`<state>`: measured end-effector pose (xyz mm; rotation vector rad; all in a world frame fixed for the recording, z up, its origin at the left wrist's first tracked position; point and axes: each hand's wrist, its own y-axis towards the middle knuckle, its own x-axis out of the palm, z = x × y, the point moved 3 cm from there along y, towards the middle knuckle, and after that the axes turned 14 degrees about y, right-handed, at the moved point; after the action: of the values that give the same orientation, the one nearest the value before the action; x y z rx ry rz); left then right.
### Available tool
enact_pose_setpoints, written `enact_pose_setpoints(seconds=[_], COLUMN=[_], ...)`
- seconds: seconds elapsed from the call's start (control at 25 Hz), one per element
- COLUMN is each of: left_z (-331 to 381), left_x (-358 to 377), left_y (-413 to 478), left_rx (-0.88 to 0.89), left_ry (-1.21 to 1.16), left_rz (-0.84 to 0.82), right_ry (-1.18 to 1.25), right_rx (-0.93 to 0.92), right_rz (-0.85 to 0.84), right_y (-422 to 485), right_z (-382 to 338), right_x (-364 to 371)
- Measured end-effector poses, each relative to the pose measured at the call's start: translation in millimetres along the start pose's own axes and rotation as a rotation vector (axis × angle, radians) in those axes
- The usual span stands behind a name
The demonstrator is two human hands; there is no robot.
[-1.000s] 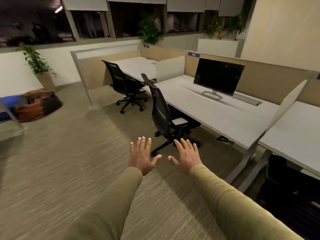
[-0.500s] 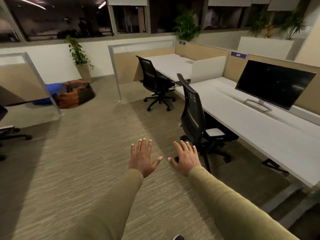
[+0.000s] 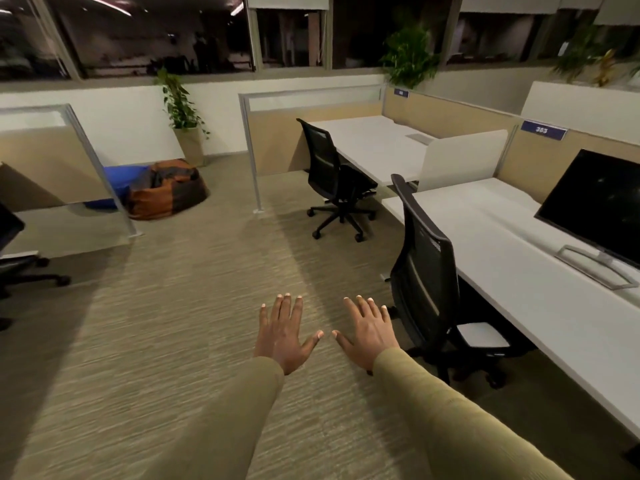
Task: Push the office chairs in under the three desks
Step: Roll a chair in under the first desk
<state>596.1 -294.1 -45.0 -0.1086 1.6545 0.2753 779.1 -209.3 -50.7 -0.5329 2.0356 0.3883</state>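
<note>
Two black mesh office chairs stand along a row of white desks on the right. The near chair has its seat partly under the near desk, its back towards me. The far chair stands at the far desk, seat partly under the edge. My left hand and my right hand are stretched out side by side, palms down, fingers spread, holding nothing. My right hand is just left of the near chair's back, not touching it.
A black monitor stands on the near desk. A white divider separates the two desks. Beanbags and a potted plant sit by the far wall. Another cubicle panel and a chair base are at the left. Carpet lies between.
The view has swung left and moved forward: the chairs and desks shifted right and look nearer. My hands kept the same spread pose in front of me.
</note>
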Motion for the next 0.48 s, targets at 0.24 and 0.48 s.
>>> enact_pose_setpoints(seconds=[0.24, 0.48], left_z=[-43, -115], left_x=[27, 59], left_y=[114, 259], left_rx=[-0.022, 0.025], left_ry=[-0.007, -0.003], left_rz=[-0.008, -0.013], right_ry=[-0.006, 0.02], right_rx=[-0.029, -0.006], right_rz=[-0.029, -0.008], right_y=[123, 274], right_z=[-2, -23], right_x=[15, 34])
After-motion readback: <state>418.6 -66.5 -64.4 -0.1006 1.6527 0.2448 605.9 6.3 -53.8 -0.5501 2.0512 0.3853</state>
